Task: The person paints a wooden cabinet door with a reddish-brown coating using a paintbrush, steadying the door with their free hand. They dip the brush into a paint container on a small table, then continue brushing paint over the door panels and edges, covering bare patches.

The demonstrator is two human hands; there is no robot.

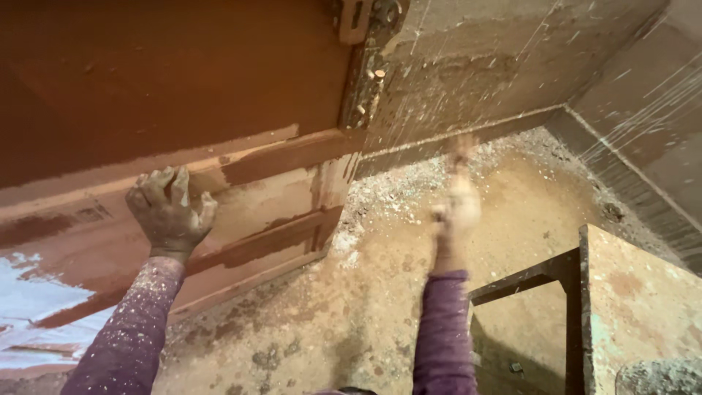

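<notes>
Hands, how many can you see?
2. The left hand presses flat against the reddish-brown door. The right hand is blurred, raised over the dusty floor; whether it holds something is unclear.

We have open room over the dusty floor (380, 292) between our left hand (170, 212) and right hand (455, 212). To the left the red-brown door (161, 80) blocks passage, and our left hand rests flat against its lower panel. Far off, the grey wall (497, 73) closes the way, meeting another wall at the right. Near right, a metal-framed stand (629, 300) crowds the corner just beside our right sleeve.
</notes>
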